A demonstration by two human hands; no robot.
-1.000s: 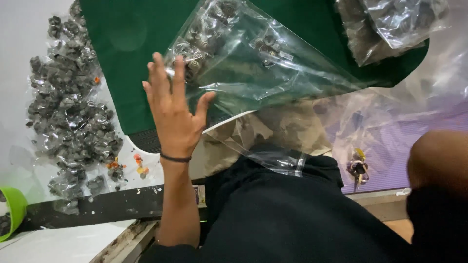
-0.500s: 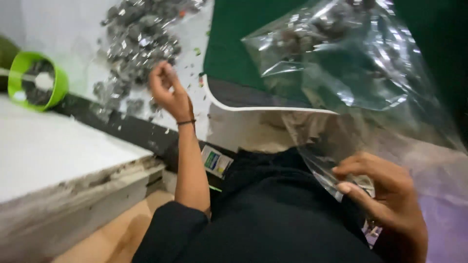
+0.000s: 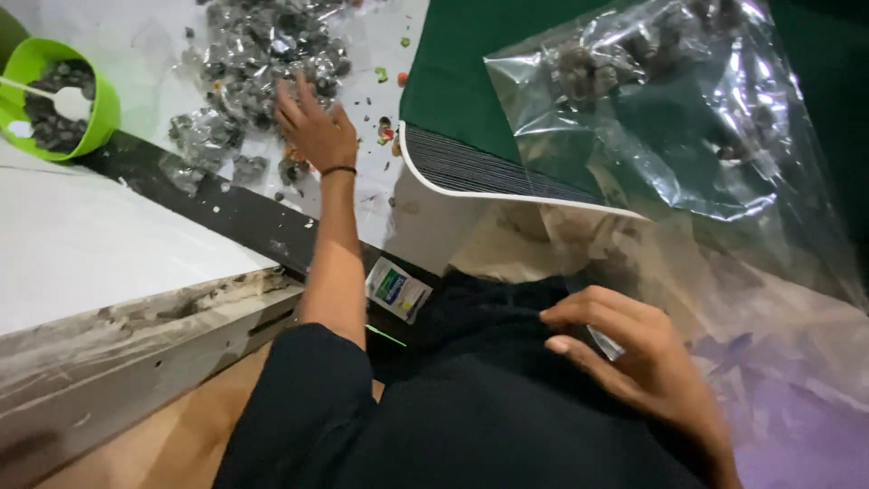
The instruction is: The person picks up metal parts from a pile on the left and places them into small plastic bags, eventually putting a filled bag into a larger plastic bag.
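Observation:
My left hand [image 3: 312, 127] reaches out flat, palm down, onto a heap of small grey packets [image 3: 262, 45] on the white table top; its fingers are spread and touch the packets at the heap's near edge. A thin black band circles that wrist. My right hand [image 3: 634, 362] rests near my lap and pinches the lower edge of a large clear plastic bag [image 3: 670, 118]. The bag lies over a dark green mat [image 3: 453, 72] and has several dark packets inside near its far end.
A lime green bowl [image 3: 95, 109] with dark pieces stands at the far left. A black strip [image 3: 226, 208] edges the table. A small white and blue sachet [image 3: 396, 288] lies by my lap. A white slab [image 3: 100, 263] and wooden floor [image 3: 172, 435] are at lower left.
My left hand went from raised beside the bag down and away to the heap of packets. My right hand came into view and took the bag's edge. The view swung left.

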